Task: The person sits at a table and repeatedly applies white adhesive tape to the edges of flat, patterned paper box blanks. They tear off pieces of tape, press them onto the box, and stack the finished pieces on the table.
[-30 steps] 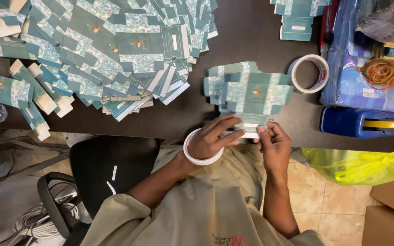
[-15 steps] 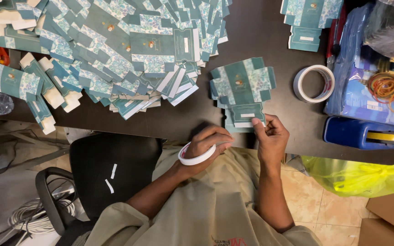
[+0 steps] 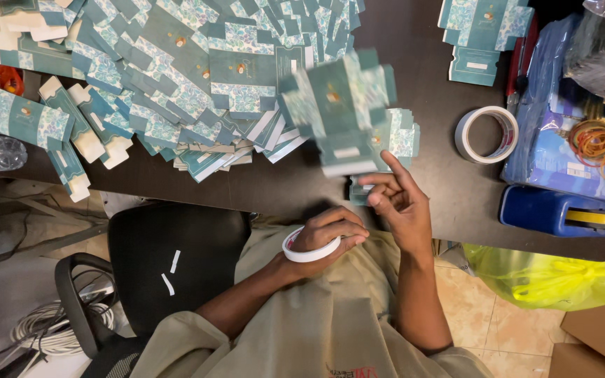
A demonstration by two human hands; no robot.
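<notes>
In the head view, a flat teal carton (image 3: pixel 341 112) is seen blurred above the dark table (image 3: pixel 428 175), its long axis running roughly away from the person, its narrow white-edged flap pointing back toward the body. It lies over a small stack (image 3: pixel 393 136) of like cartons. Whether it is touched by the right hand (image 3: pixel 397 199) cannot be told; that hand is held half open just below the flap, index finger stretched out toward the stack, the other fingers loosely curled, nothing clearly gripped.

The left hand (image 3: pixel 327 234) is closed around a white tape roll (image 3: pixel 309 248) at the table's edge, close to the chest; the roll is worn over the fingers like a ring, its hole facing up and to the left.

Two tape rolls are counted: the one in the left hand and a second roll (image 3: pixel 486 134) lying flat on the table, well right of the stack. One large heap (image 3: pixel 176 84) of flat cartons is spread over the left of the table, too many to be counted; a further small pile (image 3: pixel 481 31) is set at the top right. One blue dispenser (image 3: pixel 561 213) is seen at the right edge, with a bundle of rubber bands (image 3: pixel 603 143) on a blue packet above it. One yellow bag (image 3: pixel 547 276) lies on the floor, and one black chair (image 3: pixel 169 262) stands to the left.
</notes>
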